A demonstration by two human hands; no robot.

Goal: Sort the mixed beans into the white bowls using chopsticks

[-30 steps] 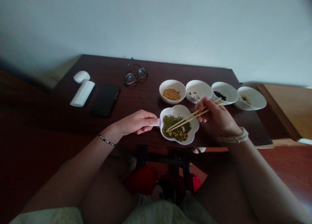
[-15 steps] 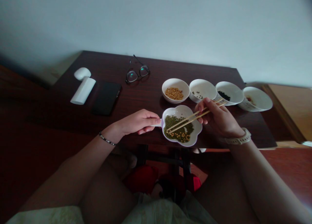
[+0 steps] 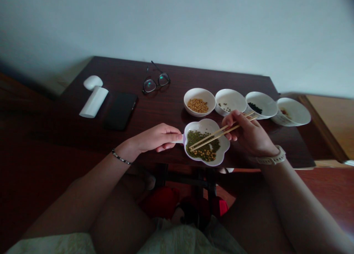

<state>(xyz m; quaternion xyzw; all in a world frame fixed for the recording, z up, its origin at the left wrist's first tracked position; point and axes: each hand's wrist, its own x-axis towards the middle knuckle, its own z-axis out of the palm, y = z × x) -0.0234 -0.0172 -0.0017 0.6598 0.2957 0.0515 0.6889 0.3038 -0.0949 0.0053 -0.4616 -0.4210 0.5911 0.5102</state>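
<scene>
My left hand is closed on the short handle of a white flower-shaped bowl at the table's front edge. Green beans cover much of its bottom, with yellow beans mixed in near the front. My right hand grips a pair of wooden chopsticks. Their tips reach into the beans, slightly apart, at the left of the bowl; whether a bean sits between them I cannot tell. Behind stands a white round bowl of yellow beans, and beside it a bowl with a few small greenish beans.
Further right are a bowl with black beans and another bowl with a few reddish-brown bits. Eyeglasses, a dark phone-like slab and a white handheld device lie on the left of the dark table.
Almost nothing differs. The view has shifted very slightly; both hands, the chopsticks and the flower-shaped bowl keep their places.
</scene>
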